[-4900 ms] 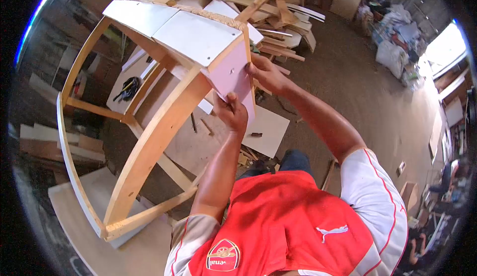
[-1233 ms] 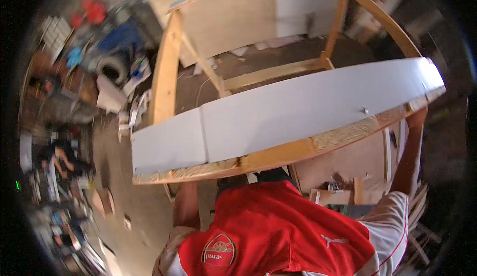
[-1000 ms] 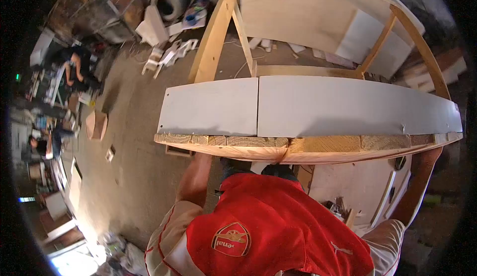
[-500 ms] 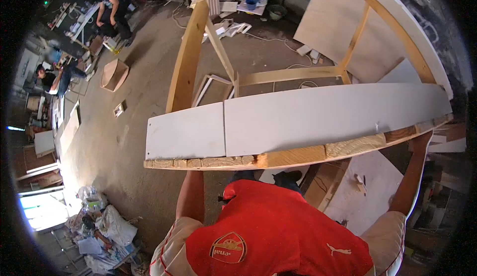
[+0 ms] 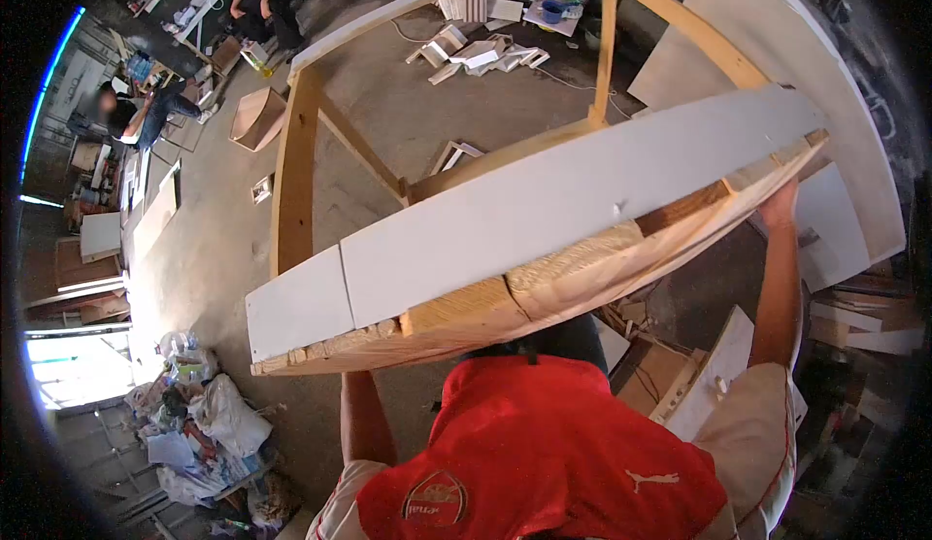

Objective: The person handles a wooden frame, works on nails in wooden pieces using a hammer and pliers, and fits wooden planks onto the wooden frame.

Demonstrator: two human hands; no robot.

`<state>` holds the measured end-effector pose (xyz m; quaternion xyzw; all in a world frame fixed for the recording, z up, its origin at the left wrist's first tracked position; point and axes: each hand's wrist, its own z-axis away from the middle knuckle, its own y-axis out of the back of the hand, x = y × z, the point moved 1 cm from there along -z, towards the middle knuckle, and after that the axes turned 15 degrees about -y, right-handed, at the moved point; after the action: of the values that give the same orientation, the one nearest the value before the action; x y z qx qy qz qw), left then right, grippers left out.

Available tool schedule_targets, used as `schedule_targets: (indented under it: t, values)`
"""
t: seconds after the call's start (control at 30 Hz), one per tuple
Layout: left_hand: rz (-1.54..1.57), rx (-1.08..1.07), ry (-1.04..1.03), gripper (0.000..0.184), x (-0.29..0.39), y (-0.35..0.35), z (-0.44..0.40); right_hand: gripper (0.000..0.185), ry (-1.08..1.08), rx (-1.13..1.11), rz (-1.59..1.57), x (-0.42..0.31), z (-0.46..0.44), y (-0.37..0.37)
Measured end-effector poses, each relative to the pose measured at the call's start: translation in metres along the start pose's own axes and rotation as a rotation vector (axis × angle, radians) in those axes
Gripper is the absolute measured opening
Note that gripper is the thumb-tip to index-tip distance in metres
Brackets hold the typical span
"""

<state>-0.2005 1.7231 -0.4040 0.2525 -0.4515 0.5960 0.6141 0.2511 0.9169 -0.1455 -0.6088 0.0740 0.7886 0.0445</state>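
Observation:
A large curved wooden frame (image 5: 296,200) spans the view in front of my body, with white panels (image 5: 544,210) along its near side and a rough layered timber edge (image 5: 573,268) facing me. My right hand (image 5: 780,206) grips the underside of this edge near its right end, fingers partly hidden behind the wood. On the left, my forearm runs up beneath the frame's lower left end, where my left hand is hidden. The frame is tilted, its right end higher in view than its left.
Bagged scrap (image 5: 228,419) lies at lower left. A wooden box (image 5: 258,118) and white offcuts (image 5: 476,52) are on the floor beyond. Two people are at upper left, one seated (image 5: 146,118). A large pale board (image 5: 777,74) leans at right, with boards (image 5: 699,385) below it.
The frame has swung in view: its left end is lower and its right end higher and farther left. My right hand has moved up and left with it. The room has shifted to the right.

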Motion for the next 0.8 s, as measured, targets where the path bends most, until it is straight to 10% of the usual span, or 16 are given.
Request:
schedule_targets:
  t: [0.8]
  values:
    - [0.016, 0.004, 0.016, 0.068, 0.057, -0.166, -0.317, 0.062, -0.411, -0.194, -0.058, 0.056, -0.356, -0.615]
